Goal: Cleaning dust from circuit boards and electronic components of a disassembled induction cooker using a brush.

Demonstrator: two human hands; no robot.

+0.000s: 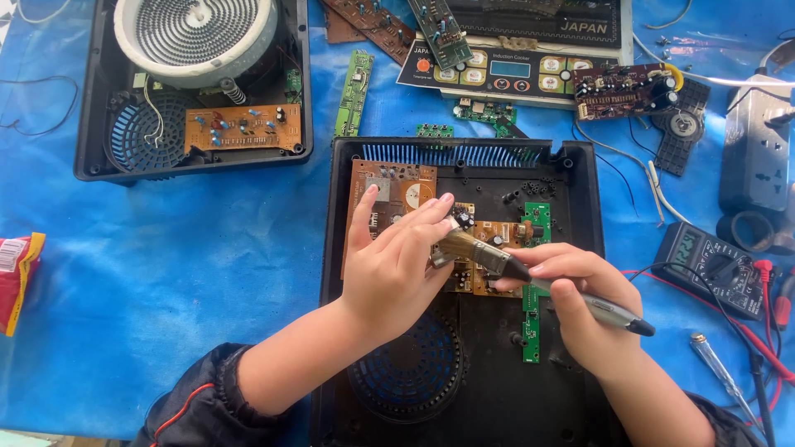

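My right hand (580,302) grips a small brush (484,256) with a grey-black handle; its bristles lie on the brown circuit board (397,186) inside an open black appliance case (580,178). My left hand (397,261) rests flat on that board, fingers spread, steadying it beside the bristles. A narrow green board (534,223) stands upright in the case just right of the brush. A round black fan grille (406,377) sits in the case below my left hand.
A second open case (91,99) with a round heating coil (195,33) sits at the top left. Loose boards and a control panel (505,70) lie along the top. A multimeter (712,269), screwdriver (720,372), tape roll (749,228) and power strip (758,153) crowd the right.
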